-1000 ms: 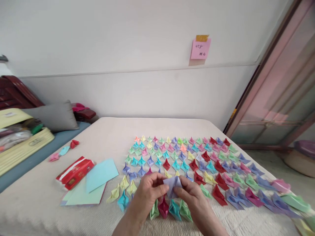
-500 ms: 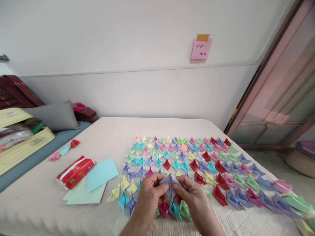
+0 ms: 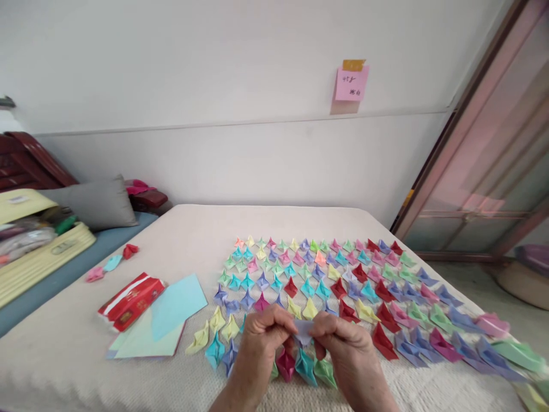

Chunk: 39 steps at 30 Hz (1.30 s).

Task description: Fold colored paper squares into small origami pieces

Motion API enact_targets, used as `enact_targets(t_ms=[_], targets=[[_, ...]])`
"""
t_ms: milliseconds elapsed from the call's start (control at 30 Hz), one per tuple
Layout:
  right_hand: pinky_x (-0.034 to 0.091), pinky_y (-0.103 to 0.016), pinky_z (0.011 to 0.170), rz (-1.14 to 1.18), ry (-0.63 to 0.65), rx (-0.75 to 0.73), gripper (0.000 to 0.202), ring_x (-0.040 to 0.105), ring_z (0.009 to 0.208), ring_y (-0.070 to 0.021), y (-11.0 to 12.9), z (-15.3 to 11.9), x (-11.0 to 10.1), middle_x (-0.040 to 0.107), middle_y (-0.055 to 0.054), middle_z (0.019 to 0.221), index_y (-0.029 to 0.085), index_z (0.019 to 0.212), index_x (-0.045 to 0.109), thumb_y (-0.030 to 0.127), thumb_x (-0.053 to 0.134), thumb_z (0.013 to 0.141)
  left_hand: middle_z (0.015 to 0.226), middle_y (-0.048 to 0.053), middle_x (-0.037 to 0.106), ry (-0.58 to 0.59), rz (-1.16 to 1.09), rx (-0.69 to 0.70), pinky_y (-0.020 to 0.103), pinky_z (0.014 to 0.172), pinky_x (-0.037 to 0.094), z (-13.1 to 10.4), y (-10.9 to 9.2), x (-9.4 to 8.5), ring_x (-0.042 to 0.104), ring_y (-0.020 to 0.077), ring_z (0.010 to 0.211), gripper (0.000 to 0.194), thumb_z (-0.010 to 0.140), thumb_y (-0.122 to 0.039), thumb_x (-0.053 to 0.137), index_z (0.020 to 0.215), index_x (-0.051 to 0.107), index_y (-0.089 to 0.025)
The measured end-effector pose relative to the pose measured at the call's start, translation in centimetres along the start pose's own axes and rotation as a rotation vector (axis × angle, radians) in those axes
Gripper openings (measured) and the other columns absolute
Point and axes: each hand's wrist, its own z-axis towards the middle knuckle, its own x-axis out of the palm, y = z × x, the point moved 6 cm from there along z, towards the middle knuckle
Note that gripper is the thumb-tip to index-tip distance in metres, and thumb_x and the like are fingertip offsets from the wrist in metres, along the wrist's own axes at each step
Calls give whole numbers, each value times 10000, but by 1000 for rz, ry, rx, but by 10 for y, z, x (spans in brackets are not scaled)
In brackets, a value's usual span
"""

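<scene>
A small piece of pale lavender folded paper point(image 3: 304, 331) is stretched between my two hands, low in the head view. My left hand point(image 3: 266, 339) pinches its left side between thumb and curled fingers. On the other side, my right hand point(image 3: 343, 342) grips it the same way, and most of the paper is hidden by the fingers. Below and around the hands lie folded paper boats, among them a magenta boat point(image 3: 285, 364), a turquoise boat point(image 3: 306, 367) and a green boat point(image 3: 325, 372).
Rows of coloured paper boats cover the right of the cloth-covered table point(image 3: 180, 229). At left lie a red packet point(image 3: 132, 300), light blue paper sheets point(image 3: 182, 303) and a few small folded pieces point(image 3: 112, 262). A yellow box point(image 3: 47, 257) stands beyond. A pink note point(image 3: 351, 84) hangs on the wall.
The lavender paper showed a flat pointed top with a centre crease; now its tip is folded down and less of it shows. Both hands have closed more tightly around it.
</scene>
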Motion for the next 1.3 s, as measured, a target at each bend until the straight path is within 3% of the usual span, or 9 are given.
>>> enact_targets(t_ms=[267, 433, 533, 767, 933, 1000, 1100, 1200, 1300], targets=[[428, -287, 559, -86, 48, -27, 135, 563, 525, -155, 6, 0, 3, 621, 22, 524, 227, 635, 734, 218, 710, 767, 553, -32, 549, 16, 111, 8, 211, 459, 333, 4, 1, -1, 468, 99, 455, 40, 666, -146, 676, 667, 648, -174], [423, -267, 545, 12, 83, 34, 15, 577, 531, -158, 10, -4, 12, 641, 29, 544, 229, 782, 676, 231, 668, 795, 656, -17, 531, 0, 283, 174, 221, 532, 327, 1, -14, -1, 433, 115, 566, 123, 710, -106, 638, 619, 616, -184], [433, -256, 559, 157, 100, 114, 248, 595, 588, -160, 11, -6, 18, 682, 31, 665, 253, 934, 627, 208, 742, 720, 702, 2, 571, -20, 405, 300, 242, 605, 375, -5, -29, 2, 501, 156, 646, 173, 759, -95, 619, 627, 633, -207], [427, -244, 565, 24, 116, 91, 201, 565, 606, -145, 11, -2, 16, 643, 5, 632, 194, 761, 722, 374, 796, 716, 745, 30, 635, -56, 557, 463, 282, 667, 403, -15, -31, 11, 579, 202, 691, 271, 790, -79, 594, 601, 686, -249], [455, -234, 553, -30, 39, 29, 189, 579, 571, -140, 14, -1, 10, 651, 7, 580, 206, 687, 734, 384, 783, 725, 794, 41, 665, -153, 460, 432, 284, 699, 428, -19, -22, 11, 594, 207, 720, 176, 757, -123, 673, 627, 651, -239], [457, -231, 547, -81, 8, 0, 170, 580, 571, -142, 17, -1, 7, 659, 6, 586, 213, 679, 737, 371, 782, 724, 872, 48, 683, -155, 414, 352, 287, 702, 455, -18, -18, 10, 613, 210, 737, 127, 728, -163, 722, 805, 665, -246], [462, -240, 567, -187, 7, -40, 138, 586, 604, -156, 21, -2, 6, 681, -1, 632, 222, 696, 744, 349, 762, 746, 918, 50, 672, -88, 329, 200, 287, 675, 476, -13, -13, 9, 628, 212, 747, 344, 743, -295, 745, 1066, 634, -252], [473, -261, 602, -246, 45, -89, 127, 601, 634, -174, 24, -3, 8, 697, -5, 661, 230, 706, 741, 335, 733, 777, 809, 34, 632, -3, 393, 171, 250, 610, 439, -7, -16, 9, 580, 175, 685, 179, 827, -372, 669, 900, 692, -210], [466, -263, 616, -295, 63, -108, 134, 600, 641, -176, 26, -3, 11, 691, -1, 654, 227, 693, 729, 315, 717, 794, 726, 19, 610, 5, 532, 257, 231, 595, 418, -4, -23, 8, 545, 155, 648, 167, 860, -325, 638, 774, 701, -196]])
